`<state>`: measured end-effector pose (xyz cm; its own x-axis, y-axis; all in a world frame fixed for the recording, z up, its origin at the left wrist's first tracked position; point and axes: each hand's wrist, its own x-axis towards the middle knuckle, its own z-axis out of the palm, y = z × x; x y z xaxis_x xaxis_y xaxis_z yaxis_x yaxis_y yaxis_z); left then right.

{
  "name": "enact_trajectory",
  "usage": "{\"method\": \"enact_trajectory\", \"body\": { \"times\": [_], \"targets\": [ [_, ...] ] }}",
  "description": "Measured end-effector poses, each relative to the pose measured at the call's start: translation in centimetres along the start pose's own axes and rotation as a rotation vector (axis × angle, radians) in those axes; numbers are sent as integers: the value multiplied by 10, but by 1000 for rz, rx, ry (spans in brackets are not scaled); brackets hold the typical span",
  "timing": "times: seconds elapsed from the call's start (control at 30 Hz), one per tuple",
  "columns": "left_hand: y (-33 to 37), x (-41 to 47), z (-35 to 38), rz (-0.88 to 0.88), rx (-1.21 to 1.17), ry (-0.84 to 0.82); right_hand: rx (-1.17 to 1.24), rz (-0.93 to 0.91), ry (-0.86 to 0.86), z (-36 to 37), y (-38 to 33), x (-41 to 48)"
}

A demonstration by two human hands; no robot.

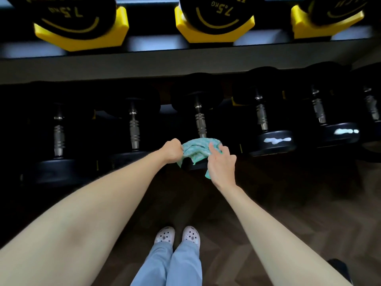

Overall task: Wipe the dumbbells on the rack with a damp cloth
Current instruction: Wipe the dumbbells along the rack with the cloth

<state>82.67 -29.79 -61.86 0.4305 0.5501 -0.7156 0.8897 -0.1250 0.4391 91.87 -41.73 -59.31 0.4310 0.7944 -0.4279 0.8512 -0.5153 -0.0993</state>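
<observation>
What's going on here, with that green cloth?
A person is cleaning dumbbells on a rack. The left hand and right hand both hold a green cloth over the near end of the middle dumbbell in the lower row. To its right, the next dumbbell and the one after it carry white smears.

Dim overall: lower dumbbells (201,122) sink into near-black shadow, bare forearms (115,195) softly and evenly lit, pale bluish sheen on the upper rail (165,45), upper dumbbells (215,17) motion-blurred, frame edges bowed by wide-angle lens.
</observation>
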Motion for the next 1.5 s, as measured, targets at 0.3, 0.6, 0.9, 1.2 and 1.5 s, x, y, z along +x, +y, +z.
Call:
{"method": "enact_trajectory", "body": {
  "times": [0.3,0.6,0.9,1.2,1.5],
  "targets": [
    [20,-10,18,-98,-278,-68,788,212,16,11,10,-1],
    [55,-7,36,-37,-47,39,1543,303,-55,2,34,12],
    [78,-3,48,100,-54,95,1581,384,-145,-2,58,20],
    [82,-20,67,371,-194,-174,1767,449,-270,-9,94,17],
    [66,-17,21,147,-547,85,1499,571,183,-11,92,23]
  ]
}}
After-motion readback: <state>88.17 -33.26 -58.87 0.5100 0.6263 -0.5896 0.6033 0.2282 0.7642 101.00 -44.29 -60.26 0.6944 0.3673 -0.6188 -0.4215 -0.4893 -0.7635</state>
